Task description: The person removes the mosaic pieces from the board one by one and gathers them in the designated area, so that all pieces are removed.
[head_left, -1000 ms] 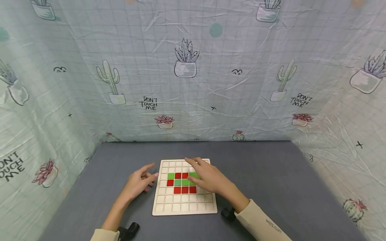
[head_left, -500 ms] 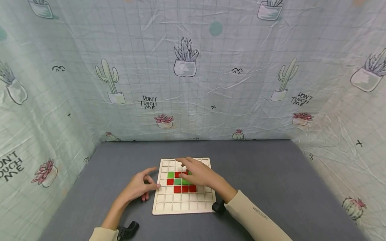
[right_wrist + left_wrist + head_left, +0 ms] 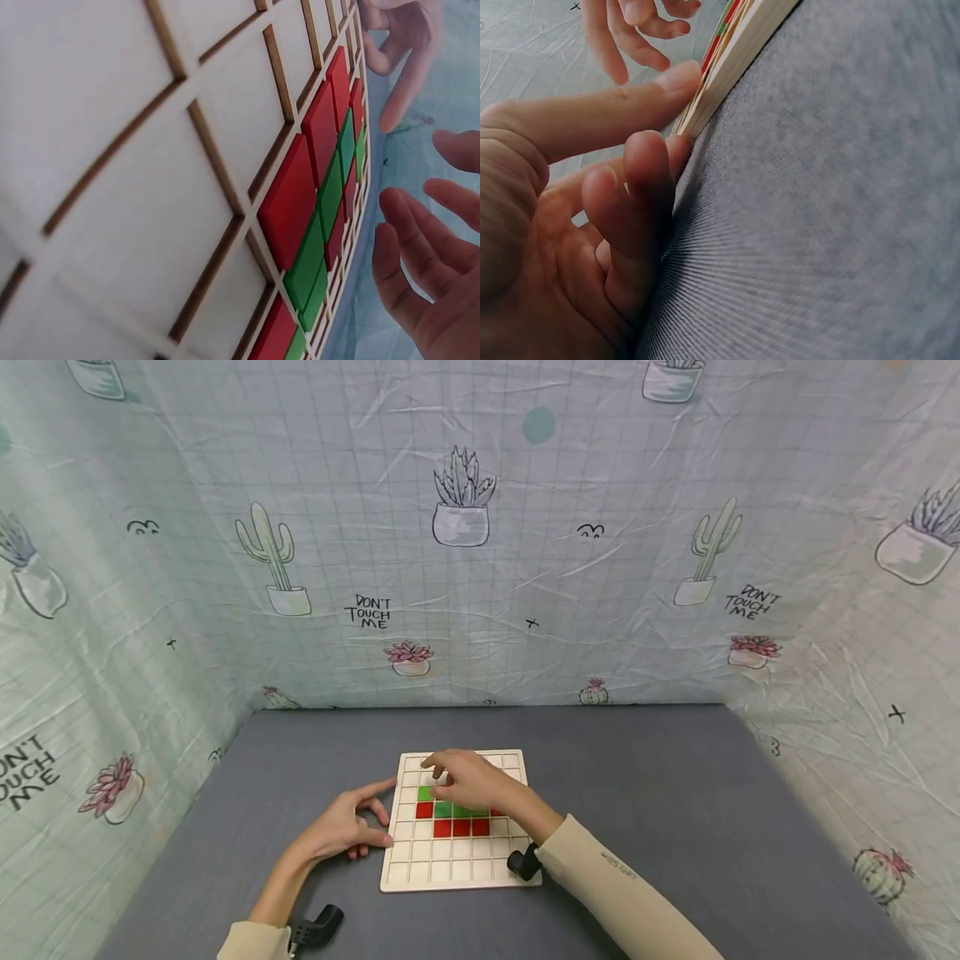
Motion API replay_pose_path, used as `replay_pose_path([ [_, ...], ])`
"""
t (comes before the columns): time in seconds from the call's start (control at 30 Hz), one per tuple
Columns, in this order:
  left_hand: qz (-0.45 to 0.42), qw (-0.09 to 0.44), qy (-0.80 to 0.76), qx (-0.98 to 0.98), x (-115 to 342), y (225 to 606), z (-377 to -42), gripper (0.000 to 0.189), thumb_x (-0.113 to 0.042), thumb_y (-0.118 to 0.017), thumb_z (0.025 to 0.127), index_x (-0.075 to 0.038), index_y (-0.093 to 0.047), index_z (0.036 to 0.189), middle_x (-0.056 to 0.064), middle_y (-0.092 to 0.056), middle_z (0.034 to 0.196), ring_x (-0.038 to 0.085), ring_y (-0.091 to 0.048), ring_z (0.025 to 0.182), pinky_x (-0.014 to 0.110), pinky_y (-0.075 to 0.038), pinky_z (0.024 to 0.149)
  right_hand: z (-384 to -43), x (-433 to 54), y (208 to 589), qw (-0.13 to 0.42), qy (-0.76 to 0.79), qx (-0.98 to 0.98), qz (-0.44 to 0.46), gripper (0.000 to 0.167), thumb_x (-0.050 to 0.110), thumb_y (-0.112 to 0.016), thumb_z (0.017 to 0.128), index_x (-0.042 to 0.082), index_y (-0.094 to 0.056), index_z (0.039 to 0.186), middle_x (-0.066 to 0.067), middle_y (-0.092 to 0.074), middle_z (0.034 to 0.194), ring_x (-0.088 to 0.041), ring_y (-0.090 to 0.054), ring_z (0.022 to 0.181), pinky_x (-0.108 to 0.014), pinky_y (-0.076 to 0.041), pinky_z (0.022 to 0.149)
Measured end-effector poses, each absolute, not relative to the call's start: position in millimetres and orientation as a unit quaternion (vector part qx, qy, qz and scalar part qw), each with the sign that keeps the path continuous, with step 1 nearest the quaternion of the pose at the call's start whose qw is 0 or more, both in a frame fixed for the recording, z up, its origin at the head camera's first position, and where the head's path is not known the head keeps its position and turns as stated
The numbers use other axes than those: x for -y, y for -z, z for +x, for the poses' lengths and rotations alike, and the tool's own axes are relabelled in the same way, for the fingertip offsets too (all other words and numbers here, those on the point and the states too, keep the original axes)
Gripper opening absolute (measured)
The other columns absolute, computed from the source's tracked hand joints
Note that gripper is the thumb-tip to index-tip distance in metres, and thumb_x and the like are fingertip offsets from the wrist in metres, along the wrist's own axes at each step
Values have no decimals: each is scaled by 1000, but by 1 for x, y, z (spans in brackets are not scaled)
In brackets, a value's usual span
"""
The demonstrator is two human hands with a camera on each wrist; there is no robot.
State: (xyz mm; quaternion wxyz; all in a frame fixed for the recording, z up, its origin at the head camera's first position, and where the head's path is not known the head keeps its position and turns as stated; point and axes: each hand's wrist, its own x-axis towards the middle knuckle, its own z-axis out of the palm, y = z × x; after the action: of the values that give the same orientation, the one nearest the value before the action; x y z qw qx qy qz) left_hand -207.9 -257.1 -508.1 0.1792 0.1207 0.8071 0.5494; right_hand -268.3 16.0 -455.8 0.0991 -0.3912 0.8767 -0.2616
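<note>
A pale wooden grid board (image 3: 459, 875) lies on the grey table, with red tiles (image 3: 461, 828) and green tiles (image 3: 425, 793) in its middle cells. My left hand (image 3: 341, 827) is at the board's left edge, thumb and index finger spread along it. In the left wrist view the thumb (image 3: 681, 77) meets the board's side, while other fingers bend beside it. My right hand (image 3: 472, 781) hovers over the upper middle of the board and hides some tiles. Its fingers (image 3: 409, 225) are loosely bent with nothing between them; the right wrist view shows them apart from the tiles.
The grey tabletop (image 3: 637, 810) stretches out around the board. A patterned cloth (image 3: 480, 577) with cactus drawings hangs behind it and along both sides. Black wrist devices (image 3: 318, 927) sit by both sleeves.
My right hand has moved left across the board, uncovering tiles on the right and covering others. My left hand has come against the left edge, its thumb sliding down toward the near side.
</note>
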Motion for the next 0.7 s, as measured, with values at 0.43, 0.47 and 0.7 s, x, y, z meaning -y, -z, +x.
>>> replay_pose_path([
  [0.43, 118, 188, -537, -814, 258, 506, -205, 89, -8, -87, 80, -2, -42, 156, 12, -61, 99, 11, -54, 47, 26, -47, 41, -271, 3, 463, 90, 224, -901, -361, 33, 27, -75, 93, 13, -76, 123, 1, -76, 107, -5, -66, 86, -20, -53, 74],
  [0.47, 120, 188, -536, -814, 258, 506, -205, 89, -8, -87, 80, -1, -42, 157, 13, -61, 99, 11, -54, 47, 26, -47, 41, -272, 3, 463, 87, 220, -903, -358, 31, 26, -75, 93, 14, -77, 122, 1, -76, 105, -5, -66, 87, -20, -53, 74],
  [0.7, 120, 180, -535, -817, 257, 509, -206, 89, -8, -87, 78, -3, -44, 156, 11, -61, 98, 11, -54, 47, 26, -47, 41, -277, 5, 470, 74, 198, -907, -365, 24, 23, -75, 93, 15, -80, 114, 3, -77, 104, -7, -68, 92, -20, -54, 78],
])
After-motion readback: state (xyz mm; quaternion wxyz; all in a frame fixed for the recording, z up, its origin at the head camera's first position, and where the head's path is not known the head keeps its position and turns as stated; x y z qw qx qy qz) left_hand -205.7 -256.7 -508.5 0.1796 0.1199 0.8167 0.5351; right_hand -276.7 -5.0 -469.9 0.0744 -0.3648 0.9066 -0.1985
